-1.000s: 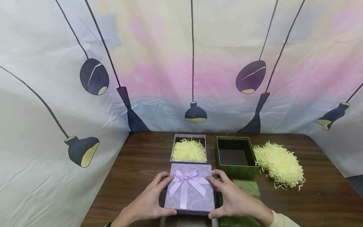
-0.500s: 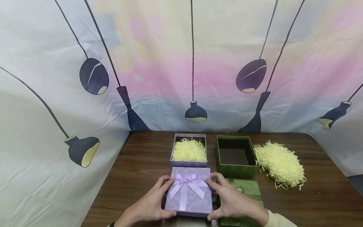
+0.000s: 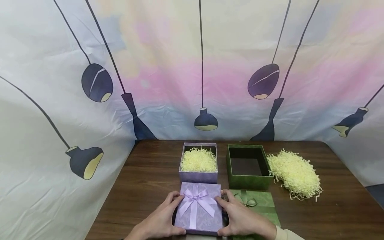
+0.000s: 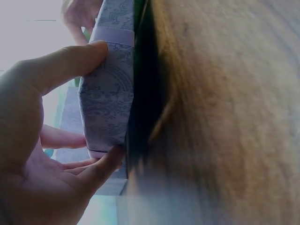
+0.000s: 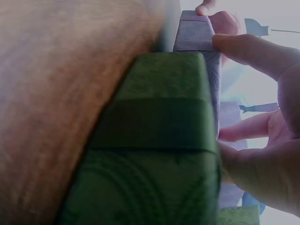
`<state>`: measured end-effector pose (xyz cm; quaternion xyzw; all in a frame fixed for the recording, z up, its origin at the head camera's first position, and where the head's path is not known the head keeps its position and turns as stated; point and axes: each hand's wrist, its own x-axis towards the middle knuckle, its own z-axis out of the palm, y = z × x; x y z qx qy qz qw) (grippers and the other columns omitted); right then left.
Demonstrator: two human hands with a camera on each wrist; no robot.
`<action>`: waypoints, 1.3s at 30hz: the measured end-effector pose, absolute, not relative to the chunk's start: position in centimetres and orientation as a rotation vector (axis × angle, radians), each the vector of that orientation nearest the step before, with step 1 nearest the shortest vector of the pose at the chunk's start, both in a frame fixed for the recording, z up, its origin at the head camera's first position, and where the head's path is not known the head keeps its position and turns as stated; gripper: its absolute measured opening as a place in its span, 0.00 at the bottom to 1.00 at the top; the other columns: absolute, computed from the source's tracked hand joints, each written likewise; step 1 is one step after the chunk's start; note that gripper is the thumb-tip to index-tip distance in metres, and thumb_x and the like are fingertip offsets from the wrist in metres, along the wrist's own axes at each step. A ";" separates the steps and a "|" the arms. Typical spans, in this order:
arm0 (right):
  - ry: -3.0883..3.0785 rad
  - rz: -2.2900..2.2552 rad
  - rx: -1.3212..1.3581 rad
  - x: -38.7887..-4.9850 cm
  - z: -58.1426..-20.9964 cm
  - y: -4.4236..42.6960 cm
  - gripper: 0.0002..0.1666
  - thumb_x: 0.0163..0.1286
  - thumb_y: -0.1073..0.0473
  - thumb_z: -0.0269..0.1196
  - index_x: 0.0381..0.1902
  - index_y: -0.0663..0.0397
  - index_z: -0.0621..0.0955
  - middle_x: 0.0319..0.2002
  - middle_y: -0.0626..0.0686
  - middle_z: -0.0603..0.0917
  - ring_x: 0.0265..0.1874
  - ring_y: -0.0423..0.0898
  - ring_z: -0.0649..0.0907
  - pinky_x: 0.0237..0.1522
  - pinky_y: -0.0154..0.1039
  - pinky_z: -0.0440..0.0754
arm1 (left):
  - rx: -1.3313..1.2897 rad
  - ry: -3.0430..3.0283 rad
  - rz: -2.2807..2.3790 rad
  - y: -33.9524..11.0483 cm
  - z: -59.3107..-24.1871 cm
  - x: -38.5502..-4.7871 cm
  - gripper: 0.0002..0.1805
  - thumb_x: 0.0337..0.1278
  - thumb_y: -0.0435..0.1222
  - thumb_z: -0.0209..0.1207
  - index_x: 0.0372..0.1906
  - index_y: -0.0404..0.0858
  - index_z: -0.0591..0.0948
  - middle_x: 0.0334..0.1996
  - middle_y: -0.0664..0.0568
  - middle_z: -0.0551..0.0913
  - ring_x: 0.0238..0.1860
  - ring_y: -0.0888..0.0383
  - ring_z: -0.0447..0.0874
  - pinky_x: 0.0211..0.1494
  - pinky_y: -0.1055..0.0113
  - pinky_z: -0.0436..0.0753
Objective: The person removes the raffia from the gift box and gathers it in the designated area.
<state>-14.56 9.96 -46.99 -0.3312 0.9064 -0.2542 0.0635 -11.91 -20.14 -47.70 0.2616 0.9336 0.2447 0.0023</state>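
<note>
A purple lid [image 3: 200, 218] with a ribbon bow lies level between both hands at the front of the table. My left hand [image 3: 161, 216] grips its left side, thumb at the near corner and fingers farther up. On the right side my right hand [image 3: 244, 215] grips it the same way. The left wrist view shows the patterned lid edge [image 4: 108, 93] between thumb and fingers, with a dark gap beside the wood. Just behind the lid stands the open purple box [image 3: 198, 177], holding pale yellow shredded paper [image 3: 199, 160].
An open green box [image 3: 250, 181] stands back right, its inside dark. The green lid [image 3: 264, 208] with a bow lies in front of it, close to my right hand. A heap of yellow shreds [image 3: 295, 173] is at the right on the wooden table [image 3: 144, 166].
Both hands have drawn the purple lid toward the near edge. More of the purple box's front wall and of the green lid now shows.
</note>
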 end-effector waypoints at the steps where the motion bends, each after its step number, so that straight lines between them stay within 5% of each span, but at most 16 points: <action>1: 2.741 -0.768 -1.002 -14.5 -47.0 10.0 0.60 0.40 0.41 0.77 0.68 0.63 0.69 0.65 0.65 0.63 0.57 0.60 0.75 0.50 0.55 0.82 | 0.825 2.927 0.767 -20.1 -47.8 -12.0 0.54 0.36 0.54 0.75 0.68 0.30 0.67 0.63 0.46 0.64 0.59 0.53 0.72 0.60 0.59 0.78; 18: 2.721 -0.694 -0.976 -14.7 -47.2 9.1 0.60 0.39 0.42 0.77 0.68 0.62 0.69 0.64 0.66 0.62 0.50 0.54 0.79 0.45 0.42 0.83 | 0.731 2.843 0.795 -20.4 -48.4 -12.7 0.55 0.35 0.58 0.74 0.68 0.31 0.68 0.63 0.48 0.64 0.58 0.52 0.71 0.60 0.60 0.78; 39: 2.774 -0.579 -1.006 -14.6 -47.2 8.4 0.57 0.40 0.41 0.78 0.66 0.61 0.71 0.62 0.67 0.64 0.51 0.57 0.79 0.45 0.44 0.84 | 0.949 2.951 0.852 -21.0 -49.4 -12.8 0.54 0.34 0.62 0.73 0.64 0.29 0.72 0.59 0.45 0.68 0.54 0.52 0.73 0.56 0.64 0.80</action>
